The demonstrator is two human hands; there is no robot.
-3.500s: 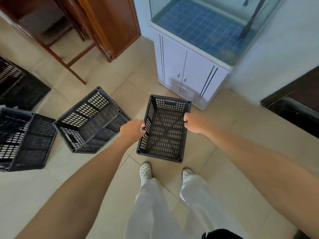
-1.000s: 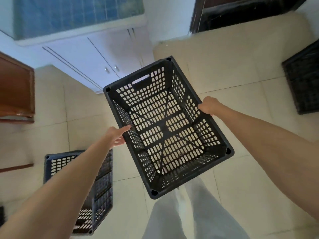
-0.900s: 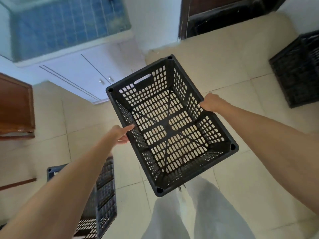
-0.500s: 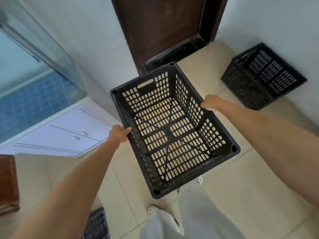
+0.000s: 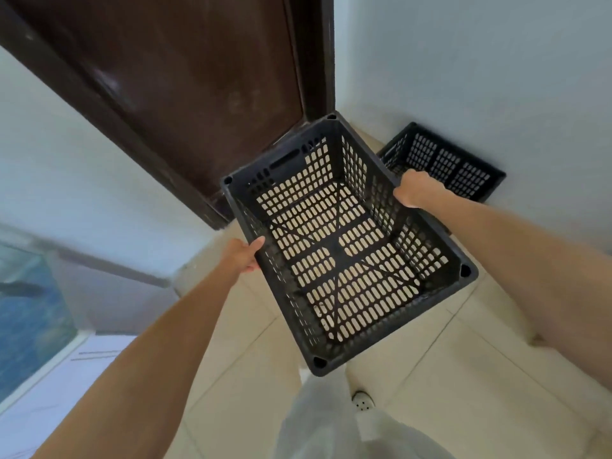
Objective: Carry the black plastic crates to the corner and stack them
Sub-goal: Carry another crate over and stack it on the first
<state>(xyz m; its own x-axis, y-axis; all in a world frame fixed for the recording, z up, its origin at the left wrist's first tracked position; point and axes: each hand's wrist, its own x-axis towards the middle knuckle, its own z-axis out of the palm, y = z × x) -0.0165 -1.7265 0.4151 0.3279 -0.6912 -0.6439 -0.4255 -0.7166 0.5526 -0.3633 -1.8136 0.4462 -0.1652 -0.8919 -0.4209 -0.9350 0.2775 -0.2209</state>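
Observation:
I hold an empty black plastic crate (image 5: 344, 246) in the air, tilted, its open top facing me. My left hand (image 5: 243, 255) grips its left long rim and my right hand (image 5: 414, 190) grips the right long rim. A second black crate (image 5: 443, 162) stands on the floor in the corner against the pale wall, just beyond my right hand. The carried crate partly hides its near edge.
A dark brown door (image 5: 185, 94) with its frame fills the wall ahead, left of the corner. A glass aquarium on a white cabinet (image 5: 29, 326) stands at the lower left. Beige floor tiles (image 5: 463, 376) lie below, with my white trousers and one shoe (image 5: 362, 400).
I have turned right and walked from the other crates toward the corner, carrying the crate. The floor crate in the corner now appears closer, directly behind my right hand.

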